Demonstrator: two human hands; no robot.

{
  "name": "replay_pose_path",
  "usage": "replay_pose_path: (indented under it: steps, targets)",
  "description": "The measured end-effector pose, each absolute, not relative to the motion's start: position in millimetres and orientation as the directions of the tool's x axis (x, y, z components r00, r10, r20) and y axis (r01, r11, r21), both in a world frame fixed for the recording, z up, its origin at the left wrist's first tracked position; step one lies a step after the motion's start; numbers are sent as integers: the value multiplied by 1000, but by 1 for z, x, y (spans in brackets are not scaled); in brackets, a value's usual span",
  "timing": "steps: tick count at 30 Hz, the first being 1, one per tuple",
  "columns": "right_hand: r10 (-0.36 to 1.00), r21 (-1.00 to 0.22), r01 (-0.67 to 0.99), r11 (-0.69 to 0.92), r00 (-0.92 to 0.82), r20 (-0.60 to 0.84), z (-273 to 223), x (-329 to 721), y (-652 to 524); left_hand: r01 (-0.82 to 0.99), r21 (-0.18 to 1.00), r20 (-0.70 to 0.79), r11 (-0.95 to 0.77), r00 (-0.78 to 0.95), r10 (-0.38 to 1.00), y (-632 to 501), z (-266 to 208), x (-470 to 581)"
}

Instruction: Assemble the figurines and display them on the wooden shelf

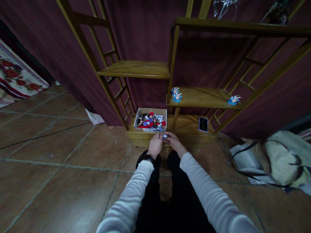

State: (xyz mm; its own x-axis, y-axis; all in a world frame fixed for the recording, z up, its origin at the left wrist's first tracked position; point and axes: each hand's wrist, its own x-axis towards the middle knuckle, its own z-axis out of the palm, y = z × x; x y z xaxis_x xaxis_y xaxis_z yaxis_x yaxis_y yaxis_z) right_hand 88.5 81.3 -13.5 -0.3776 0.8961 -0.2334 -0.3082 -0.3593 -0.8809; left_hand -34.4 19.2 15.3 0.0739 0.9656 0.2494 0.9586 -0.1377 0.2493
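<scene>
A small blue-and-white figurine [165, 136] is held between my two hands in front of the shelf unit. My right hand [175, 142] comes from the right with its fingers closed on it. From the other side, my left hand [155, 144] also has its fingertips together on the figurine. Just beyond the hands, a cardboard box [136, 120] on the lowest shelf holds several small figures and red, blue and black round pieces. Blue-based figurines stand on the shelf above: a pair at its left, including one figurine [177, 97], and a single figurine [234, 100] at its right end.
A phone [203, 124] lies on the lowest shelf [186, 127], right of the box. The wooden upper shelf [136, 68] overhangs at the left. Bags [279, 155] lie on the tiled floor at right. A black cable [48, 134] crosses the floor at left.
</scene>
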Motion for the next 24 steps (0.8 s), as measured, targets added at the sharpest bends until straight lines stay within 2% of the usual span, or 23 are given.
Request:
replay_pose_path:
  steps: [6,11,16,20,24]
  targets:
    - [897,-881,-311,-355,-378,-228,-15,87,84,970,168,277,-177,126,953,22,12,-37]
    - [900,-886,-301,-354,-369,-234,-16,87,85,959,223,281,-177,111,953,23,9,-36]
    - [900,-888,-284,-361,-354,-253,-15,88,85,885,446,267,-134,11,964,26,3,-37]
    - [885,-872,-297,-389,-382,-265,-14,89,84,741,663,255,-107,-90,963,33,-5,-40]
    - [879,-855,-312,-414,-381,-286,-13,90,82,568,819,203,-78,-160,966,39,-12,-43]
